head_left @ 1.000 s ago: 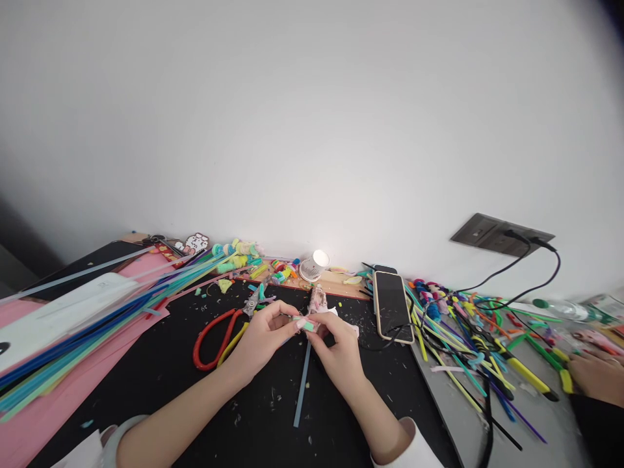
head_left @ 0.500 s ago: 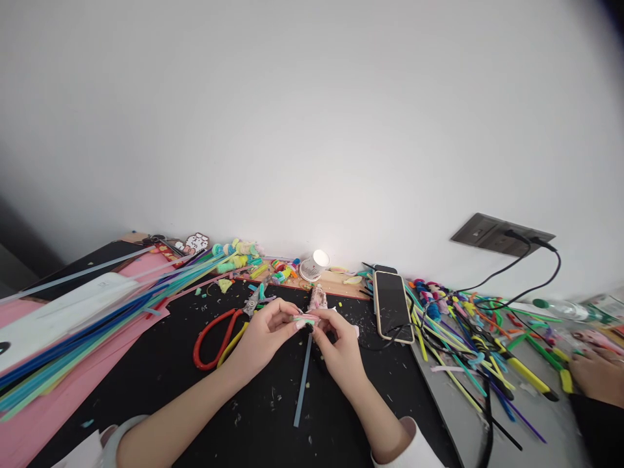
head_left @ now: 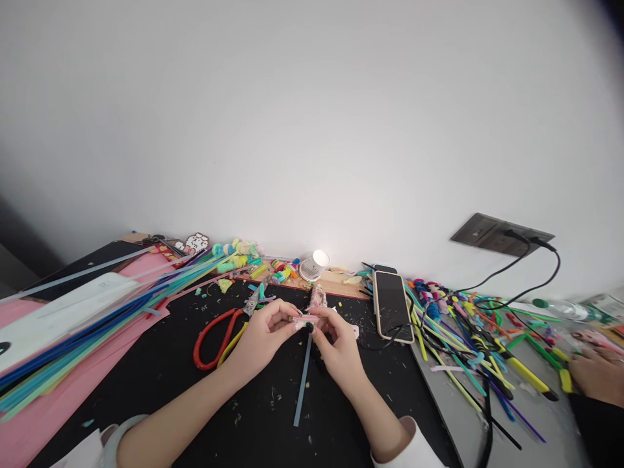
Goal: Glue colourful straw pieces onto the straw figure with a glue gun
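My left hand (head_left: pixel 266 328) and my right hand (head_left: pixel 336 337) meet over the black mat (head_left: pixel 263 416), fingertips bent inward. Between them they pinch a short pink strip (head_left: pixel 305 319), which lies crosswise; a bit of green shows just below it. The fingers cover part of the strip, so its exact kind is unclear. Below the hands a flat grey-blue strip (head_left: pixel 303 387) lies on the mat. Red-handled pliers (head_left: pixel 214 341) rest to the left of my left hand. A small pinkish-brown object (head_left: pixel 318 298) stands just beyond the fingertips.
A paper cup (head_left: pixel 315 265) stands by the wall. Right of my hands lies a phone (head_left: pixel 392 305). Long coloured pipe cleaners (head_left: pixel 121 318) cross pink sheets (head_left: pixel 97 390) at left. Cutters (head_left: pixel 526 370), cables and coloured scraps fill the right, near another person's hand (head_left: pixel 599 374).
The pink strip shows a little more clearly between my fingertips, which have shifted slightly. My left hand has moved a touch left; the rest looks the same.
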`<state>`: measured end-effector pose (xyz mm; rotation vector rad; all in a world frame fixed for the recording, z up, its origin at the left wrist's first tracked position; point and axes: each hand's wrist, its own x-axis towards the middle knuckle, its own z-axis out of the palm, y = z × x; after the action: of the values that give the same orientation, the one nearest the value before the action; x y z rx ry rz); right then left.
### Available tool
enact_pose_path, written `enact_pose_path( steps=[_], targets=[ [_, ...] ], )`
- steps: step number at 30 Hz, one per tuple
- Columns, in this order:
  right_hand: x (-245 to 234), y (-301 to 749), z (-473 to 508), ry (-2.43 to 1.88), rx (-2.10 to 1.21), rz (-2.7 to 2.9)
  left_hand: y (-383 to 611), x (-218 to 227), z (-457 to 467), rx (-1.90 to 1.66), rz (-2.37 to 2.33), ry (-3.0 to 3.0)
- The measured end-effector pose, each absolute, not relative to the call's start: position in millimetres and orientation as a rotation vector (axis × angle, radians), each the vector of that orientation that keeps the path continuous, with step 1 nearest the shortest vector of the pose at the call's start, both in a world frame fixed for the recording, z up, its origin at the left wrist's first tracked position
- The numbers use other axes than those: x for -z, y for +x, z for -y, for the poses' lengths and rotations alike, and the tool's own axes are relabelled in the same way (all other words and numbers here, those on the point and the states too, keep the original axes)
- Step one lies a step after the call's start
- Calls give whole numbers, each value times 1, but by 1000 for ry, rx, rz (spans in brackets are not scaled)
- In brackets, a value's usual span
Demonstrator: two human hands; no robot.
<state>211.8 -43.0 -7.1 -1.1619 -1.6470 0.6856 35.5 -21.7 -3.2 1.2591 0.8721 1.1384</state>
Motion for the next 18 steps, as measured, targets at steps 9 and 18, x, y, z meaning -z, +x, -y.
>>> enact_pose_path(
  steps=[9, 18],
  targets=[
    [11, 229, 36, -1610, -85, 1632, 30, 0, 17, -1215, -1003, 1117],
    [11, 225, 37, -2095, -62, 1801, 29, 6, 13, -1238, -990, 1010]
  ],
)
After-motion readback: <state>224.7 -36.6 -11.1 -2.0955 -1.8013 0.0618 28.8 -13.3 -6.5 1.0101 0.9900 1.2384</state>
